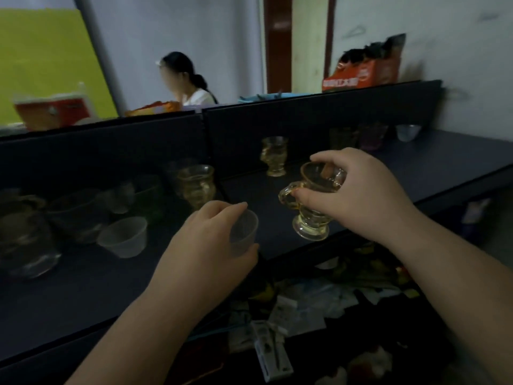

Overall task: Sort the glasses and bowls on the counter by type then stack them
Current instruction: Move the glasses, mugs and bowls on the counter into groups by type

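Left hand fingers curled round plastic cup, its twin leftward on table; right hand pinching upright amber glass mug

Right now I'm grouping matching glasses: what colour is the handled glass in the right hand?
Clear with a yellow-amber tint, the handled glass in the right hand, head view.

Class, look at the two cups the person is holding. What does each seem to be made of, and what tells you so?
Amber handled footed cup in right hand: likely glass, glossy, clear, thick base.
Small frosted cup in left hand: probably thin plastic, matte, cloudy.
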Available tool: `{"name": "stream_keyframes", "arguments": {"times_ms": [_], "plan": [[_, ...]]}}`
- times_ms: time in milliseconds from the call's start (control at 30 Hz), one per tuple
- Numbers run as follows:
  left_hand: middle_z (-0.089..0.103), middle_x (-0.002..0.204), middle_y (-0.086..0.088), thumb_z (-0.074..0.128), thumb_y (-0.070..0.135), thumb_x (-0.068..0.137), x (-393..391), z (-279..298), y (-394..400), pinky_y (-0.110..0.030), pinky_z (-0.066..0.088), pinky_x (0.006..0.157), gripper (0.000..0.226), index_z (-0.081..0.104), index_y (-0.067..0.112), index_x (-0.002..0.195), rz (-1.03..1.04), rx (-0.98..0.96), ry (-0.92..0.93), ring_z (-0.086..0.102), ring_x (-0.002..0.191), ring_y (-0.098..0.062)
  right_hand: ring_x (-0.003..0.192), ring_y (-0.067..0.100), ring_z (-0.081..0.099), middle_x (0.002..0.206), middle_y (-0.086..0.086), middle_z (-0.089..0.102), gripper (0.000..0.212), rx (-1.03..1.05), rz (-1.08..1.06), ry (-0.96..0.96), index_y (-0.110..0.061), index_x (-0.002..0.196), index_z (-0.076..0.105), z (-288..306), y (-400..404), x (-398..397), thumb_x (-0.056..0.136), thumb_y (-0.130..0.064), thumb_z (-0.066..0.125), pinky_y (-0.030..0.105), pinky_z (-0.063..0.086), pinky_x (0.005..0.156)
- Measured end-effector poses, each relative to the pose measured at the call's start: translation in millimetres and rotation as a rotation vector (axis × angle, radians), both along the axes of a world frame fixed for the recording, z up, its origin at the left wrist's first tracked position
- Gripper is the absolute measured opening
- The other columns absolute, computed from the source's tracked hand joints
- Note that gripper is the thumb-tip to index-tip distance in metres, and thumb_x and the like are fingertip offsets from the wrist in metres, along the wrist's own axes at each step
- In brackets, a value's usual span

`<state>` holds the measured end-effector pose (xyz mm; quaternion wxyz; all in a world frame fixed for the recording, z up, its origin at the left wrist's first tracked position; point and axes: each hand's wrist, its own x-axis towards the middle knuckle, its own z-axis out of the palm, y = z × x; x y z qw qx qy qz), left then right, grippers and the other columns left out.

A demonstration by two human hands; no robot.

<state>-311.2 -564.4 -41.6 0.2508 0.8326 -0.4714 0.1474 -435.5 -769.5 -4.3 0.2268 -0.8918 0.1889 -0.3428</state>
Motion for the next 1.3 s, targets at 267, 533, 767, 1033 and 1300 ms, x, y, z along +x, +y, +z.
{"name": "stream_keyframes", "arguments": {"times_ms": [267, 533, 767, 1033, 1300], "plan": [[0.041, 0.136, 0.018, 0.066, 0.051, 0.080, 7.4, -1.3, -115.3, -0.033, 0.048, 0.092, 0.071, 0.038, 0.039, 0.144, -0.161, 0.018, 0.008, 0.045, 0.115, -0.008, 0.102, 0.005, 0.054, 0.111, -0.013, 0.056, 0.070, 0.006, -0.160, -0.022, -0.032, 0.130, 0.062, -10.1, -81.8, -10.1, 0.068, -0.063, 0.076, 0.012, 0.038, 0.076], [0.036, 0.138, 0.021, 0.067, 0.053, 0.080, 26.5, -1.9, -185.5, -0.024, 0.041, 0.092, 0.072, 0.034, 0.043, 0.144, -0.145, 0.071, 0.044, 0.040, 0.118, -0.003, 0.102, 0.003, 0.052, 0.117, -0.012, 0.055, 0.072, -0.017, -0.109, 0.013, -0.030, 0.132, 0.060, -7.0, -167.6, 23.7, 0.070, -0.060, 0.078, 0.008, 0.035, 0.073], [0.033, 0.138, 0.023, 0.066, 0.055, 0.078, 37.5, 0.9, -230.8, -0.026, 0.044, 0.096, 0.074, 0.032, 0.045, 0.144, 0.043, 0.097, 0.039, 0.040, 0.119, -0.001, 0.107, 0.007, 0.054, 0.125, -0.008, 0.057, 0.078, -0.019, 0.135, 0.086, -0.027, 0.138, 0.056, -4.4, -249.6, 110.8, 0.071, -0.058, 0.079, 0.024, 0.041, 0.081], [0.032, 0.136, 0.024, 0.068, 0.049, 0.079, 28.2, -6.2, -262.7, -0.024, 0.043, 0.097, 0.072, 0.035, 0.045, 0.143, 0.250, 0.052, 0.107, 0.040, 0.121, -0.002, 0.116, 0.016, 0.056, 0.131, -0.001, 0.057, 0.082, -0.108, 0.311, 0.189, -0.023, 0.141, 0.052, -16.4, -279.9, 188.7, 0.073, -0.061, 0.077, 0.028, 0.047, 0.088], [0.029, 0.135, 0.020, 0.068, 0.045, 0.081, 9.1, -8.9, -276.6, -0.023, 0.043, 0.096, 0.073, 0.032, 0.044, 0.145, 0.326, 0.064, 0.113, 0.037, 0.121, -0.004, 0.129, 0.025, 0.045, 0.143, 0.005, 0.046, 0.091, -0.153, 0.386, 0.248, -0.021, 0.150, 0.038, -11.5, -283.4, 191.2, 0.076, -0.058, 0.076, 0.037, 0.045, 0.101]]}}
